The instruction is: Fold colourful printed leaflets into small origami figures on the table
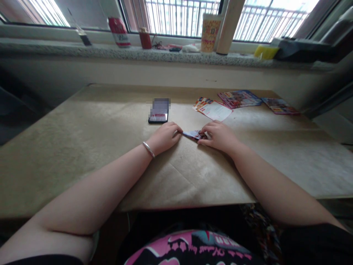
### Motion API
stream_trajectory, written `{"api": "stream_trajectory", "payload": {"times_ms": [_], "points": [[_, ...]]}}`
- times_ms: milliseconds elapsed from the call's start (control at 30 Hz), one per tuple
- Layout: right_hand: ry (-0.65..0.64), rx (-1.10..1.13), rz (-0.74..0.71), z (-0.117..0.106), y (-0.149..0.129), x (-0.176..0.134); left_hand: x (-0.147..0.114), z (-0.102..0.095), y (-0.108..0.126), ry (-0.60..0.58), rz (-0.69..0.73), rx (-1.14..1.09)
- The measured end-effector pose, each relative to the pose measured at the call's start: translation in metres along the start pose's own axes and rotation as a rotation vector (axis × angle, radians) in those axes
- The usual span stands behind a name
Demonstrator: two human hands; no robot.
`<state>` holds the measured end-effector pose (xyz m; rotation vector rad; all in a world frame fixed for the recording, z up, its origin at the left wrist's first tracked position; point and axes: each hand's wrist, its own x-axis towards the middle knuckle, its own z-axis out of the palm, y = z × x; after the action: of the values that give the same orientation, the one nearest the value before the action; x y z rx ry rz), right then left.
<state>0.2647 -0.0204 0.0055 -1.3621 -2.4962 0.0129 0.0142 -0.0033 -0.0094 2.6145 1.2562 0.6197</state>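
Head view: both forearms stretch across a table [82,147] covered in brown paper, meeting near its middle; the left hand [164,137], with a silver bracelet [148,149] on its wrist, lies knuckles up with its fingertips pressing the left end of a small folded printed paper [193,134]; the right hand [219,135] pinches and presses the same paper at its right end, fingers curled over it; the paper lies flat on the table between the two hands, touched by both, though how firmly either hand grips it cannot be told.

At twelve o'clock from the left hand, just beyond it, a dark phone [159,110] lies face up; at one o'clock from the right hand a white leaflet [214,109] lies near, with two colourful leaflets [239,98] and [280,105] further out toward two o'clock, well apart from the hands.

On the window ledge [55,49] at twelve o'clock stand a red can [119,31], a small red container [145,38], a patterned paper cup [210,33] and a cardboard tube [229,26]; a yellow object [264,52] lies at the ledge's right.
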Motion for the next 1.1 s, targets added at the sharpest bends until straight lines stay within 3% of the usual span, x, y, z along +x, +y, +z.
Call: {"api": "stream_trajectory", "payload": {"times_ms": [167, 533, 867, 1100], "points": [[0.002, 0.043, -0.002, 0.005, 0.004, 0.001, 0.002, 0.003, 0.0, 0.035, 0.01, 0.014], [0.034, 0.192, -0.097, 0.01, 0.006, 0.002, 0.009, 0.007, 0.005, 0.051, 0.207, 0.201], [0.049, 0.261, 0.134, 0.019, 0.005, 0.007, 0.009, 0.006, 0.011, 0.01, 0.121, 0.244], [0.086, 0.226, 0.139, 0.024, 0.004, 0.006, 0.009, 0.009, 0.009, -0.017, 0.131, 0.186]]}}
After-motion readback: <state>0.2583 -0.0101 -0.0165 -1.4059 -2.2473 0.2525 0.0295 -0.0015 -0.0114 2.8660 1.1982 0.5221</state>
